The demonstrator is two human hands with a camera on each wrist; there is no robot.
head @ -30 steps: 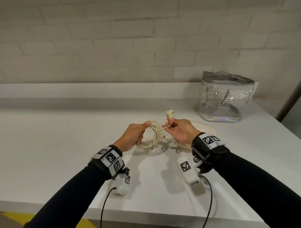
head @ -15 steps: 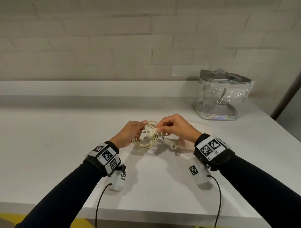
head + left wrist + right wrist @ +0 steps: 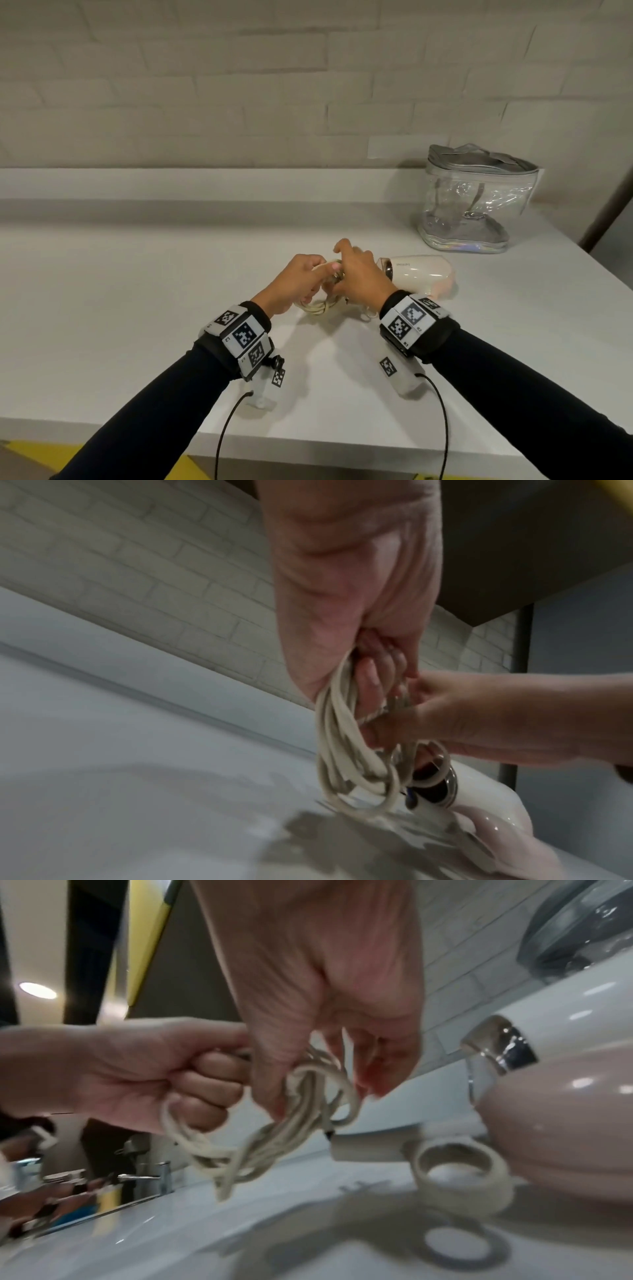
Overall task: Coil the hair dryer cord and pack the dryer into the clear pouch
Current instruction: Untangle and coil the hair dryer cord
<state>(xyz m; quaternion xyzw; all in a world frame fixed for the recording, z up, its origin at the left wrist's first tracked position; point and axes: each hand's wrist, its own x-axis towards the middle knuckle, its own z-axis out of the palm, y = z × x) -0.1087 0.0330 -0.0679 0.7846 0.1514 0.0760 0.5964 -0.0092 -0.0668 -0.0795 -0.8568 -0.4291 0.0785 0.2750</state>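
My left hand [image 3: 297, 281] squeezes the coiled cord [image 3: 274, 1139] tight. My right hand [image 3: 356, 274] pinches the loops too. The hair dryer [image 3: 419, 271] lies on the white table [image 3: 137, 308], just beside my right hand. The clear pouch [image 3: 476, 202] stands farther back.

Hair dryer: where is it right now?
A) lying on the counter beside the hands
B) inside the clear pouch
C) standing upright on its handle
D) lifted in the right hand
A: the hair dryer lies on its side on the counter, outside the clear pouch, while both hands work the coiled cord.
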